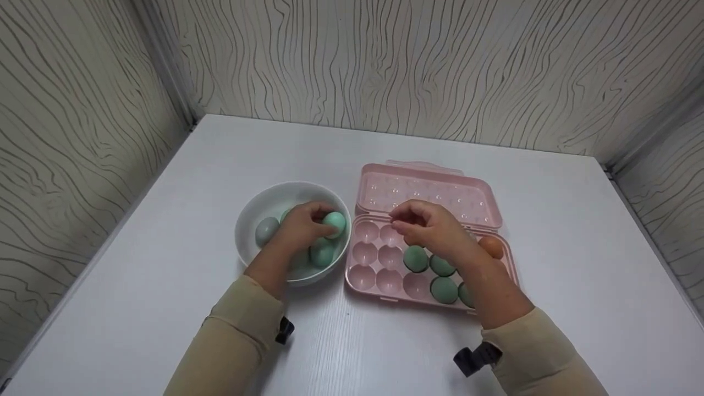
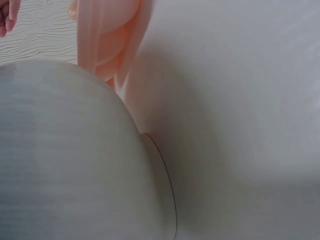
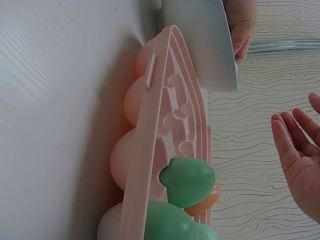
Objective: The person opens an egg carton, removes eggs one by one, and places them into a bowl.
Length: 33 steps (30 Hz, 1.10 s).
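Observation:
My left hand (image 1: 302,228) reaches into the white bowl (image 1: 250,206) and pinches a pale green egg (image 1: 335,222) between thumb and fingers near the right side. More greenish eggs lie in the bowl around it, among them a greyish one (image 1: 267,230) to the left; the hand hides part of the others. Over the pink egg carton (image 1: 364,283) hovers my right hand (image 1: 432,228), its fingers relaxed and bent a little; the right wrist view shows this hand (image 3: 302,165) holding nothing. Green eggs (image 1: 416,258) and an orange egg (image 1: 491,247) sit in the carton's cups, some hidden by my right arm.
The carton's lid (image 1: 429,192) lies folded back behind the cups. Bowl and carton stand side by side on a white table (image 1: 165,275). Wood-patterned panels (image 1: 385,66) rise behind the table and at both sides.

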### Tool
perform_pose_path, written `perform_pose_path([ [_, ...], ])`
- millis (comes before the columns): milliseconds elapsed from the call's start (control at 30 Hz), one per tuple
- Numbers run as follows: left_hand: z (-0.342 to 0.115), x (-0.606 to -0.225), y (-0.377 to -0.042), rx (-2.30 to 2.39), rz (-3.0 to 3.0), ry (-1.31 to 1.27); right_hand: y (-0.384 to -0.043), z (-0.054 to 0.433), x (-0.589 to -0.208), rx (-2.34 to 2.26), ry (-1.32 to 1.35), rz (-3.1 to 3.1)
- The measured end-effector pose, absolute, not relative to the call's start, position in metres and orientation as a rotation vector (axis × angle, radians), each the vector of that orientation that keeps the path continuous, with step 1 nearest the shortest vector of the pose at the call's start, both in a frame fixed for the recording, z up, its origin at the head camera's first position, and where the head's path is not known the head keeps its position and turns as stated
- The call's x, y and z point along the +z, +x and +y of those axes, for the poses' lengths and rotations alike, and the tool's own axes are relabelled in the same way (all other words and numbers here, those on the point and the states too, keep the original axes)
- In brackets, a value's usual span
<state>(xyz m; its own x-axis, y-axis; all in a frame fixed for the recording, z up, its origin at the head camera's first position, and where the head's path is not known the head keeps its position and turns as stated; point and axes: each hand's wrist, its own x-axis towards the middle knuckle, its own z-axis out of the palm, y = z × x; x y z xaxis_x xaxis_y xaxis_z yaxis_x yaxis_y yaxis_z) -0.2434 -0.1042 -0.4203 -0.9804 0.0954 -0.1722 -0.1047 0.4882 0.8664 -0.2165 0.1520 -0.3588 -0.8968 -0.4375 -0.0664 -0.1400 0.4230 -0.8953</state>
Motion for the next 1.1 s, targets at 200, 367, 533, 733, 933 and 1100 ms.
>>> perform_pose_path([
  [200,-0.106,-0.421,-0.244,1.504,2.548,-0.026,-0.222,0.155,-0.369,-1.464,-0.496,2.411],
  [367,-0.109,-0.423,-0.245,1.556,2.552,-0.018,-0.223,0.155,-0.370,-1.485,-0.491,2.410],
  [533,-0.110,-0.421,-0.245,1.590,2.536,-0.009,-0.223,0.157,-0.370,-1.498,-0.474,2.391],
  [733,-0.110,-0.416,-0.244,1.641,2.499,-0.004,-0.224,0.163,-0.369,-1.494,-0.450,2.426],
  [933,-0.107,-0.409,-0.243,1.705,2.415,-0.030,-0.229,0.174,-0.373,-1.482,-0.521,2.541],
  [1100,-0.102,-0.401,-0.241,1.720,2.394,-0.051,-0.235,0.187,-0.381,-1.479,-0.476,2.595],
])
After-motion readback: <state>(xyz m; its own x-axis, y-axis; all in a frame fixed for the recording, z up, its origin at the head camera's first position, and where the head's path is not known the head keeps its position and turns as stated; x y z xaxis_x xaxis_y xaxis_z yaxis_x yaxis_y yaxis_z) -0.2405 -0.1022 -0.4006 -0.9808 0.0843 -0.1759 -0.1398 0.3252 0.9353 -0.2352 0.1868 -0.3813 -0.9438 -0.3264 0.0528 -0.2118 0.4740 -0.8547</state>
